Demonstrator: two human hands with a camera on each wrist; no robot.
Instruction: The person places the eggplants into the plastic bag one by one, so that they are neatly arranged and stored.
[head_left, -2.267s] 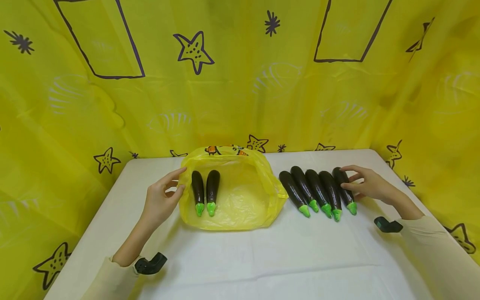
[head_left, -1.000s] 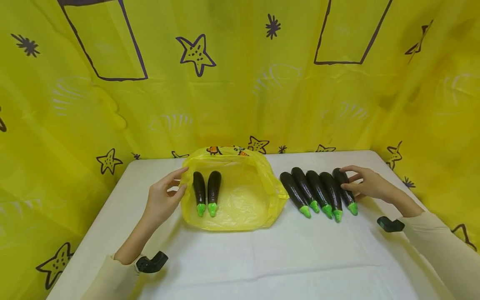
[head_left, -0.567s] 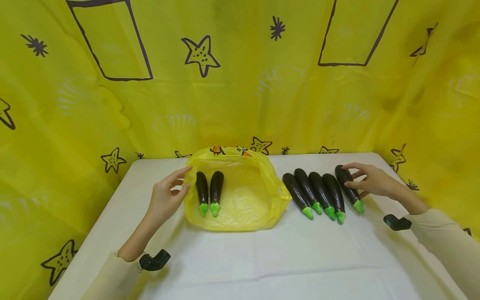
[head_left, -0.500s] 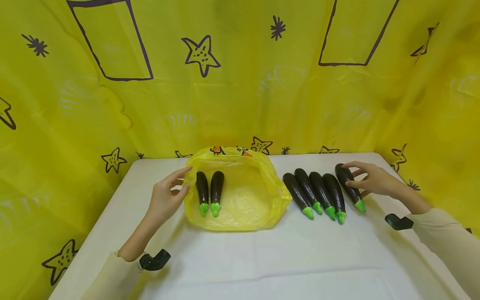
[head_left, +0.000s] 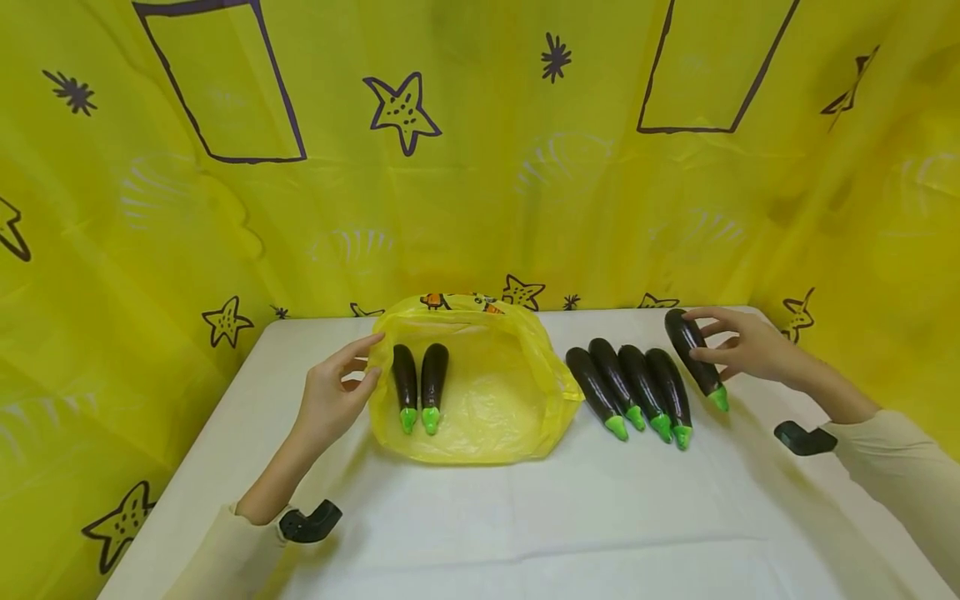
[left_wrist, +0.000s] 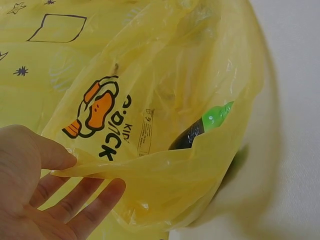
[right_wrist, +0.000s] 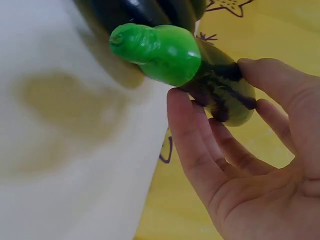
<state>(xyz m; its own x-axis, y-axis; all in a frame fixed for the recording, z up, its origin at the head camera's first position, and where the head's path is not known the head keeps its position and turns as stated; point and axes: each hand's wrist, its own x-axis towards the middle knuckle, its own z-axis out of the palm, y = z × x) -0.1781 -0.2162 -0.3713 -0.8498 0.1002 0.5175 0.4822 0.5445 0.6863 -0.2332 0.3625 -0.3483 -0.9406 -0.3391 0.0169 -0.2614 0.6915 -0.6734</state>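
My left hand (head_left: 333, 392) pinches the left rim of a yellow plastic bag (head_left: 487, 400), whose mouth faces me. Two dark eggplants with green stems lie inside: a left eggplant (head_left: 406, 383) and a right eggplant (head_left: 434, 383). In the left wrist view, thumb and fingers hold the thin bag edge (left_wrist: 115, 167), and one green stem (left_wrist: 216, 116) shows within. My right hand (head_left: 750, 346) grips another eggplant (head_left: 693, 354) between thumb and fingers, raised off the table at the far right. The right wrist view shows that eggplant's green stem (right_wrist: 165, 55) toward the camera.
Several more eggplants (head_left: 633, 387) lie in a slanted row on the white table (head_left: 487, 525), between the bag and my right hand. A yellow printed curtain (head_left: 465, 192) stands behind and along both sides. Each wrist carries a black camera mount (head_left: 309, 522).
My right hand has lifted the rightmost eggplant away from the row, up and slightly back. The left hand keeps its hold on the bag; the head view has shifted slightly.
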